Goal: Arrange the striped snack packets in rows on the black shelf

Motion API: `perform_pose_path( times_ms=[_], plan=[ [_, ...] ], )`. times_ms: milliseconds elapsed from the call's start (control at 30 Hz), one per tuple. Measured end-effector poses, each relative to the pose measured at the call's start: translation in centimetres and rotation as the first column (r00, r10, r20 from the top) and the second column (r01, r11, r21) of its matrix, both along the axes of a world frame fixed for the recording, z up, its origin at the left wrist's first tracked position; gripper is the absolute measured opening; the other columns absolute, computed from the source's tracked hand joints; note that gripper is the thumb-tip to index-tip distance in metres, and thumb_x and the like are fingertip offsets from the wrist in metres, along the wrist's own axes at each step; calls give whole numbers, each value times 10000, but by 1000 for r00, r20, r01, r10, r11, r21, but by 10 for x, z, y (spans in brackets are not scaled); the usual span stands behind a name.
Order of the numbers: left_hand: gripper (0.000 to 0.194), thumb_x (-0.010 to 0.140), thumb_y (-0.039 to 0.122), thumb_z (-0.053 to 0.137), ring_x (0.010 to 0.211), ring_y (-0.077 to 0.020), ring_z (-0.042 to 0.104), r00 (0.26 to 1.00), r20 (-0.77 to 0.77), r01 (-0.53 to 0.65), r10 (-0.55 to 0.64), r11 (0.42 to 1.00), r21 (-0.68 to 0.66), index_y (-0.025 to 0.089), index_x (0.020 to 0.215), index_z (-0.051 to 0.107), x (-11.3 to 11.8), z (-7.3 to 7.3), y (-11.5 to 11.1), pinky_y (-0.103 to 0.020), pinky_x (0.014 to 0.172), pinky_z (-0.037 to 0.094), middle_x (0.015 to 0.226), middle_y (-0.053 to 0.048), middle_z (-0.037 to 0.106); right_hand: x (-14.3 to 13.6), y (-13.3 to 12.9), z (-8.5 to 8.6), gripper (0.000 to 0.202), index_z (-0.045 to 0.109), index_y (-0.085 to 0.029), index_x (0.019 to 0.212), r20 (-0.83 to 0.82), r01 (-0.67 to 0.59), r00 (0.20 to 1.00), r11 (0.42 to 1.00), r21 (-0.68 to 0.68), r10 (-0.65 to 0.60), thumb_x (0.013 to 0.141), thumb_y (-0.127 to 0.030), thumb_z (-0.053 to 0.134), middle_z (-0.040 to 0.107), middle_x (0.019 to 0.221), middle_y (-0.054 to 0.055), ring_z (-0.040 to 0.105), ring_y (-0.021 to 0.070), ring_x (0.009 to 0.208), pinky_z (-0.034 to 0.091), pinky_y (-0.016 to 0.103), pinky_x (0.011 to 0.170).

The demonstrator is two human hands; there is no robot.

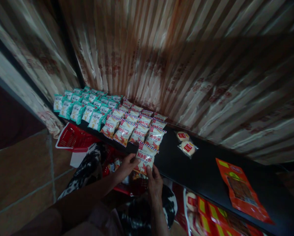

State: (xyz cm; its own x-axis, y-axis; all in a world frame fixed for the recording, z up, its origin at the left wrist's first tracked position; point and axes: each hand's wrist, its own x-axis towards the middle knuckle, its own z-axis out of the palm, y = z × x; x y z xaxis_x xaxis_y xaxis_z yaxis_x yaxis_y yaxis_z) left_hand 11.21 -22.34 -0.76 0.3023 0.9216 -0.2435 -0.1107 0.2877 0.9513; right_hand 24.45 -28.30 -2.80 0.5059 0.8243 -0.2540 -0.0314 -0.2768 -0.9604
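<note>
Between both hands I hold one white and orange snack bag [145, 158] with red lettering, just in front of the black shelf's edge. My left hand [127, 166] pinches the bag's left side. At its lower right, my right hand [154, 178] has the thumb pressed on the front. Right behind it, several matching snack bags [139, 131] stand in rows on the black shelf [168, 160]. To their left are rows of teal snack bags [88, 112].
Two clear-wrapped round pastries [187, 148] and a large orange bag [242, 191] lie farther right on the shelf. Below are a red basket [74, 137] at left and several orange packets [211, 214] in a basket at right. A pleated curtain [147, 49] hangs behind.
</note>
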Motion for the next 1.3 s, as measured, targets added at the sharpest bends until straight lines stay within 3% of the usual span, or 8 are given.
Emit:
perform_pose_path(
  times_ms=[233, 467, 933, 1300],
  plan=[
    [302, 756, 390, 619, 910, -204, 620, 998, -49, -38, 40, 998, 42, 162, 954, 620, 6, -8, 2, -295, 810, 478, 934, -38, 693, 1, 4, 6, 684, 590, -168, 1213, -33, 22, 999, 999, 33, -21, 692, -612, 599, 700, 1039, 92, 647, 250, 900, 508, 336, 749],
    [327, 757, 413, 616, 883, -209, 621, 999, -40, -12, 16, 996, 84, 147, 947, 616, 8, -12, 2, -310, 811, 478, 933, -62, 687, 2, 8, 17, 666, 602, -159, 1176, -99, 15, 995, 999, 29, -12, 663, -582, 641, 682, 1088, 104, 633, 274, 968, 511, 357, 790],
    [348, 820, 399, 537, 938, -216, 627, 981, -192, 59, -21, 979, 194, 164, 1074, 575, 20, -11, -1, -302, 812, 485, 1036, -82, 674, 20, 12, -1, 640, 599, -160, 1190, -8, 20, 1000, 997, 69, -19, 716, -590, 594, 708, 1011, 84, 647, 249, 891, 499, 335, 768],
    [285, 809, 349, 559, 895, -201, 638, 986, -165, 9, 22, 982, 186, 181, 1037, 588, 31, -19, 11, -296, 792, 492, 981, -59, 694, 18, 16, 9, 643, 575, -165, 1209, 14, 29, 999, 996, 81, -30, 726, -590, 578, 679, 1093, 98, 617, 260, 997, 471, 356, 850]
  ],
)
